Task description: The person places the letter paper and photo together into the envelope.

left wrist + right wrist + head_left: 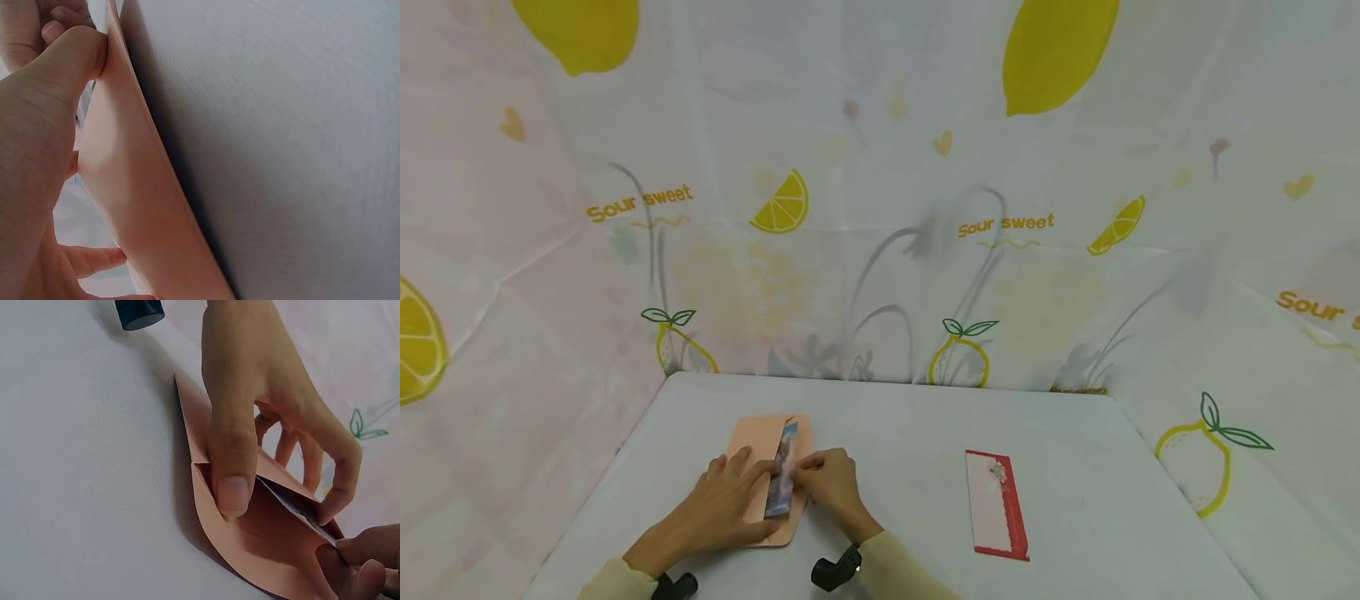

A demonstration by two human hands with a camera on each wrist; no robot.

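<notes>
A peach envelope (769, 475) lies on the white tabltop (910, 433), toward its near left part, and both hands work on it. The left hand (718, 504) lies over the envelope's left half, thumb and fingers curled onto its paper; in the left wrist view the thumb (75, 56) presses the envelope's (137, 206) edge and a finger sits under it, so this grip pinches the envelope, whose sheet bows up off the tabletop (281, 144). The right hand (831, 483) is at the envelope's right edge. In the right wrist view its thumb (232, 469) bears down on the envelope's (250, 550) front panel while the curled fingers hook the back panel, keeping the mouth spread; this grip is closed on the envelope. A printed card (781, 479) with a bluish pattern stands partly inside the envelope's mouth, between the two hands, and its pale edge (294, 509) shows in the opening just beside the right fingertips. The left fingertips (362, 562) touch the envelope at the far end of the opening.

A red and white envelope (996, 504) lies flat well right of the peach one, touched by nothing. Behind the tabletop hangs a lemon curtain (880, 208).
</notes>
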